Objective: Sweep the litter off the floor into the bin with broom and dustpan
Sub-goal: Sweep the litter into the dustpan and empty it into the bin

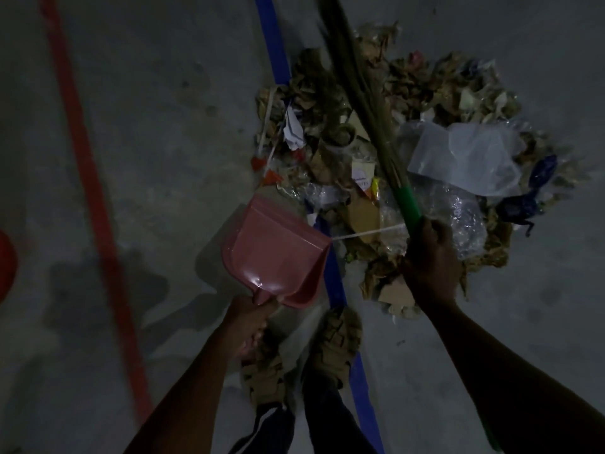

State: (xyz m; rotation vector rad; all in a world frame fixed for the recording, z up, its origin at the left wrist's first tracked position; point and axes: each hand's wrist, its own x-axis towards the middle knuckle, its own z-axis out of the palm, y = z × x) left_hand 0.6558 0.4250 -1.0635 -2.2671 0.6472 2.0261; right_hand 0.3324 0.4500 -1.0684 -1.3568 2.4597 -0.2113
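A pink dustpan point(275, 253) lies tilted on the grey floor, its open lip at the left edge of a litter pile point(435, 93). My left hand point(253, 314) grips the dustpan's short handle from below. The pile holds dry leaves, crumpled paper, cardboard scraps, clear plastic bags and bubble wrap. A grass broom point(357, 93) slants up across the pile, its bristles blurred at the top. My right hand point(430, 260) grips the broom's green handle just below the bristle bundle. No bin shows in this view.
A blue tape line point(275, 54) runs down the floor under the pile and between my sandalled feet point(337, 342). A red tape line point(82, 158) runs at the left, with a red round object point(6, 267) at the left edge.
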